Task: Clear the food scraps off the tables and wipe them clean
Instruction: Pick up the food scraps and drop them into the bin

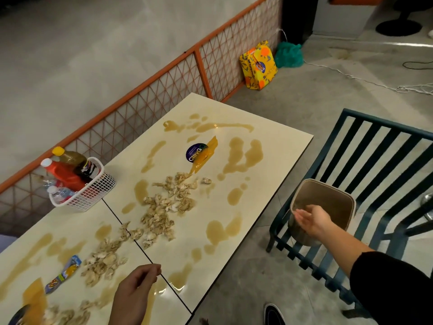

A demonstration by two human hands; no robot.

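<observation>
- Broadly, two cream tables stand butted end to end, the far table (289, 148) and the near table (75, 221), both blotched with brown spills (243, 156); nothing looks wiped yet.
- A dark slatted chair (386, 124) beside the far table carries the bin (328, 198), probably set there so its mouth sits close to table height for short trips.
- A white basket (98, 191) of sauce bottles sits at the fence-side edge across the seam, out of the mess.
- The food scraps (164, 207), pale flakes, trail in a band across both tops and over the join.
- The right hand (314, 219) hangs over the bin's mouth, fingers straight and spread, holding nothing, which reads as dropping off a handful.
- The left hand (136, 289) hovers over the near table's edge, fingers curled toward the thumb; whether it pinches a scrap I cannot tell.
- An orange wrapper (206, 153) lies on the far table, a blue wrapper (65, 273) on the near one, both awaiting the bin.
</observation>
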